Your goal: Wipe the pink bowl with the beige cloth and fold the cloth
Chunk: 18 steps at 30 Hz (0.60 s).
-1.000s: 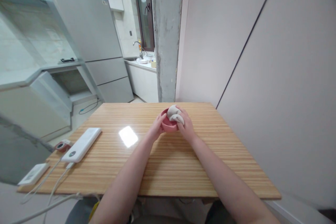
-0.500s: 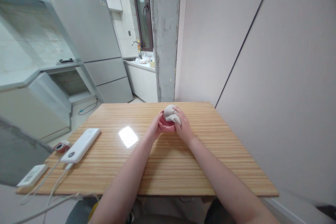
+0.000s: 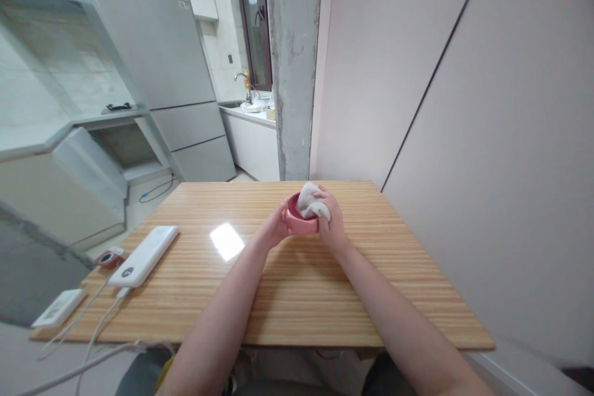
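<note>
At the lower left of the frame a small white device (image 3: 59, 307) lies at the edge of the wooden surface (image 3: 288, 297), its cable trailing off toward the bottom. Just right of it, a long white power bank (image 3: 145, 255) lies at an angle with a small red-and-white gadget (image 3: 110, 257) touching its left end; these things sit well apart from the hands, which leaves the middle of the surface free for the arms. Behind them, in the upper left, stand a grey refrigerator (image 3: 153, 43) and, further back, a counter with a tap (image 3: 242, 77).

Moving toward the centre, the left hand (image 3: 275, 230) is curled around the left wall of a pink bowl (image 3: 301, 223), which sits at the middle of the frame toward the far side of the surface. That grip looks meant to steady the bowl against pressure from the other side. Whether the bowl rests on the surface or is raised just off it cannot be told.

To the right, the right hand (image 3: 330, 224) is closed on a crumpled white cloth (image 3: 310, 203) and presses it into the bowl's opening and over its right rim, the fingers bunching the fabric so that it reaches the inner wall. Both hands thus meet at the bowl, one on each side.

A plain pale wall (image 3: 487, 136) fills the right of the frame.
</note>
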### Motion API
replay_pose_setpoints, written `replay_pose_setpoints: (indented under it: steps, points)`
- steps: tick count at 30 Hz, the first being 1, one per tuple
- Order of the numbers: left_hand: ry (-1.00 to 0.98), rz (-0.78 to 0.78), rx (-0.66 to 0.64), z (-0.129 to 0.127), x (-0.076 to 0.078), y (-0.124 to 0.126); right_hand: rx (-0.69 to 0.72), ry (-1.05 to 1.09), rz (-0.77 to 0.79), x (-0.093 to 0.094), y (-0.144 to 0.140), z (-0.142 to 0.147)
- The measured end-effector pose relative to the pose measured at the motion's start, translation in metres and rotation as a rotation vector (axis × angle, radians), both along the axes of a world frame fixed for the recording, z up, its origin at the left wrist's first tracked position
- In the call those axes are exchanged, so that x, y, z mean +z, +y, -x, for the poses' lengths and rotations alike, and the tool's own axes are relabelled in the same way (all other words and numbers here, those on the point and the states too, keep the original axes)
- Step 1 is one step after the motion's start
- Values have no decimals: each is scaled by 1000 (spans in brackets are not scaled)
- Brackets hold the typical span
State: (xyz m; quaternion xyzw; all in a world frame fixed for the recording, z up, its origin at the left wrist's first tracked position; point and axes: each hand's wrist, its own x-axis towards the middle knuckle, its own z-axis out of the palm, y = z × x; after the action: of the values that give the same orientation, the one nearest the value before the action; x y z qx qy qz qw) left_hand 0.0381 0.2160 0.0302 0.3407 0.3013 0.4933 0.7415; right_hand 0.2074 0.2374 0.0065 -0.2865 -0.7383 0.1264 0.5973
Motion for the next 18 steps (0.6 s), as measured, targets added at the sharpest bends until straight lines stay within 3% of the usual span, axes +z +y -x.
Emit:
replay_pose_setpoints:
  steps: [2, 8, 10, 15, 18]
  points:
    - [14, 3, 34, -3, 2, 2, 6, -2, 17, -2, 1, 0]
    - [-93, -92, 386, -12, -3, 7, -53, -60, 47, -12, -8, 25]
    - [-83, -96, 363, -10, -6, 5, -95, -42, 24, -11, -9, 25]
    - [10, 21, 17, -5, -11, 0, -58, -39, -6, 0, -1, 4]
    - [1, -3, 103, -11, -14, 3, -32, -91, 24, -1, 1, 5]
